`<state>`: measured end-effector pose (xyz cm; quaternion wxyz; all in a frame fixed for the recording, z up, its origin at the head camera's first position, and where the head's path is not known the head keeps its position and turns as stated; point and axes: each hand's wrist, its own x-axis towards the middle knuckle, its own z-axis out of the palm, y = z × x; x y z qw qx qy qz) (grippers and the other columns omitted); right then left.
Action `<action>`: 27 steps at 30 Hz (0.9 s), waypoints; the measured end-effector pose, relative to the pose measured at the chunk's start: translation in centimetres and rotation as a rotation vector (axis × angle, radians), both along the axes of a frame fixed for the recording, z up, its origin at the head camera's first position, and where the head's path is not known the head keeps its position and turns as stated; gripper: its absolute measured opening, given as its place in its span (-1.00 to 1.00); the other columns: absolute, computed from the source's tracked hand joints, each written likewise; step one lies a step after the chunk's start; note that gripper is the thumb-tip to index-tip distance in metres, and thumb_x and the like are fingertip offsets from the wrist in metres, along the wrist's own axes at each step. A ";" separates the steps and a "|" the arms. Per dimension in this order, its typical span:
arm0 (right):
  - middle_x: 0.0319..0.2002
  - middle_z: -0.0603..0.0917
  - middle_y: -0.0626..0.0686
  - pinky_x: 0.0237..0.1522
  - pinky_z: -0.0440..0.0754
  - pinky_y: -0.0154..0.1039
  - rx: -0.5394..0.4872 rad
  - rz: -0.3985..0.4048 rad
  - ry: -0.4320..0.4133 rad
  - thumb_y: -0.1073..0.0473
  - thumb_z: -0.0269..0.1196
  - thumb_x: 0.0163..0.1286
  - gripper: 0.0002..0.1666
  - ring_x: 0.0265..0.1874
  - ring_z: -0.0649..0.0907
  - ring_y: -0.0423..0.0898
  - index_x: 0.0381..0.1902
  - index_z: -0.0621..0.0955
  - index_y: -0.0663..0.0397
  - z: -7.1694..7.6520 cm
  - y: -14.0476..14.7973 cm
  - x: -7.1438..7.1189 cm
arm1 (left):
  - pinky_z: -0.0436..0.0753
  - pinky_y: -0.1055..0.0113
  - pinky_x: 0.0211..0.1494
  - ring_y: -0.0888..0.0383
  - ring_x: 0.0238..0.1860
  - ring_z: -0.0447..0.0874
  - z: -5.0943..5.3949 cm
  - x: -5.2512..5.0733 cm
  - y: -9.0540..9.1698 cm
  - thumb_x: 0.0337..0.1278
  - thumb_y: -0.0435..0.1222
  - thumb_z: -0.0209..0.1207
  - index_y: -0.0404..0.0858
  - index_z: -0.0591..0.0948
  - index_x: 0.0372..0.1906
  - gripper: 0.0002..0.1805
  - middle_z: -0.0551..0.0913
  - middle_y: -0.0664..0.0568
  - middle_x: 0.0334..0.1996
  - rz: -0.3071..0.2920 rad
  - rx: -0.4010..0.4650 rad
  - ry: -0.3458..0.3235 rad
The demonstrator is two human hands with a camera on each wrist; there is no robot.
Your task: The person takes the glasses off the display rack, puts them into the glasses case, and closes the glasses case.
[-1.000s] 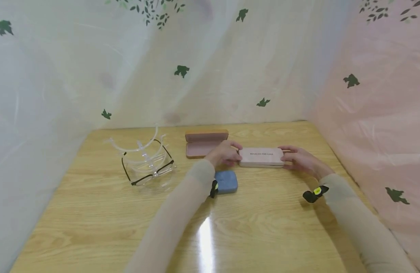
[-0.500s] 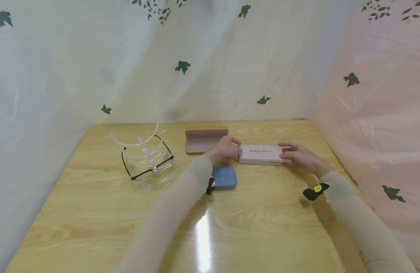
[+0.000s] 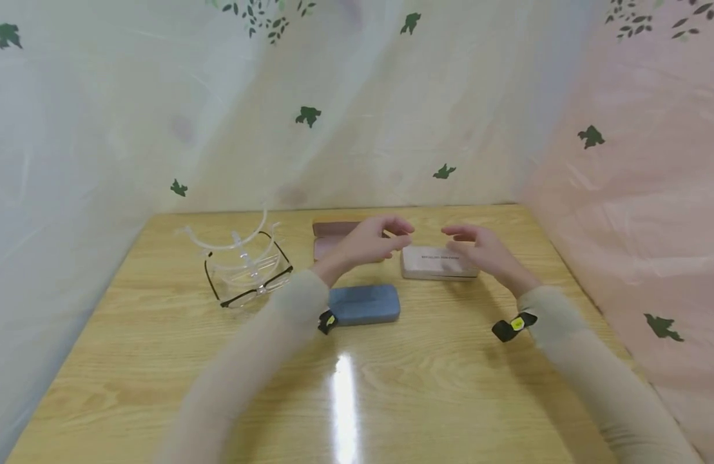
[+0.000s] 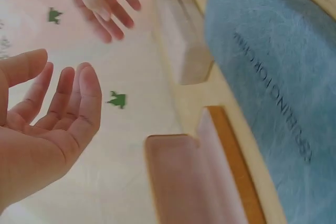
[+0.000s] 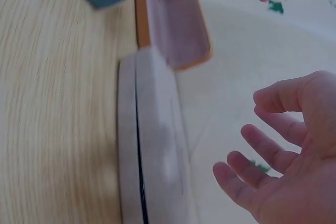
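Note:
My left hand (image 3: 370,245) hovers above the table, its fingers loosely bent and holding nothing. Facing it, my right hand (image 3: 483,252) hangs over the right end of a pale pinkish glasses case (image 3: 435,265), also holding nothing. That case is lidded, with dark lettering on top; a thin dark gap shows along its seam (image 5: 139,145) in the right wrist view. Behind my left hand, an orange glasses case (image 3: 328,246) stands with its lid up and pink lining showing. A blue glasses case (image 3: 365,305) lies in front of my left hand, its left end hidden by the wrist.
At the left, dark-framed glasses (image 3: 241,299) sit on a clear display stand (image 3: 236,245). The wooden table (image 3: 426,386) meets a pale patterned curtain (image 3: 357,161) at the back and a pink one (image 3: 624,225) on the right.
Both hands have let go of the pale case's ends and risen from it. My left hand has drawn leftward, uncovering more of the blue case. The pale case remains on the table.

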<state>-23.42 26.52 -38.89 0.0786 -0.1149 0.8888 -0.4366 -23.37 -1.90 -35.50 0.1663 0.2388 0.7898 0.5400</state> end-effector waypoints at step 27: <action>0.31 0.49 0.24 0.24 0.54 -0.02 -0.235 0.429 -0.027 0.22 0.20 0.55 -0.37 0.27 0.52 0.15 0.50 0.33 0.14 -0.8 -16.7 0.7 | 0.64 0.48 -0.11 0.15 -0.19 0.66 -3.4 10.7 -23.0 0.09 -0.81 0.10 -0.68 0.55 -0.23 -0.85 0.68 -0.07 -0.25 0.544 0.629 0.636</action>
